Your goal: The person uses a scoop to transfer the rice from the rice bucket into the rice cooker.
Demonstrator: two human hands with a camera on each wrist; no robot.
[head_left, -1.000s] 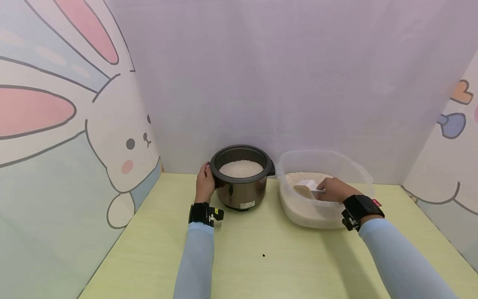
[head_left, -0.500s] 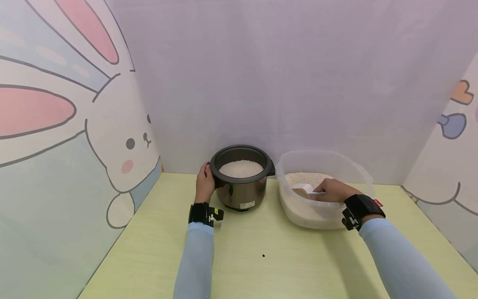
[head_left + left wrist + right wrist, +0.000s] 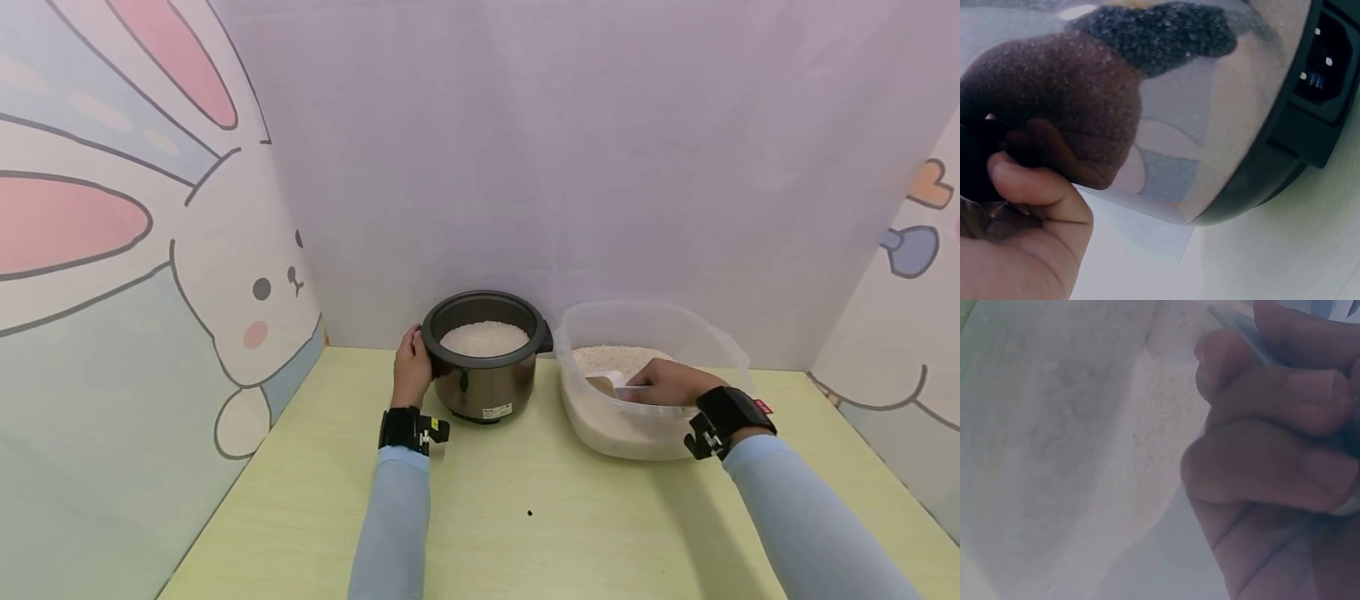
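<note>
My left hand [image 3: 411, 371] grips the black side handle [image 3: 979, 165] of a dark, shiny rice cooker [image 3: 486, 392]. In the left wrist view the thumb lies curled over that handle. Lidless, the cooker stands upright with white rice [image 3: 484, 340] inside. To its right is a translucent plastic tub [image 3: 652, 437] holding more rice [image 3: 618, 358]. Reaching over the tub's near rim, my right hand [image 3: 671, 383] holds a white scoop [image 3: 617, 377] by its thin handle. Part of the scoop's bowl is down in the rice. Curled fingers [image 3: 1260, 462] fill the right wrist view.
Both vessels stand on a pale green tabletop [image 3: 480, 533], near the purple-grey back wall [image 3: 525, 167]. A small black speck [image 3: 529, 512] lies nearer the front. A power socket [image 3: 1325, 62] shows on the cooker's side. Rabbit-printed panels [image 3: 247, 333] flank the table.
The scoop has shifted slightly left and lower, with less of its white bowl showing. My right hand and wrist have moved a little. My left hand and the cooker stay put.
</note>
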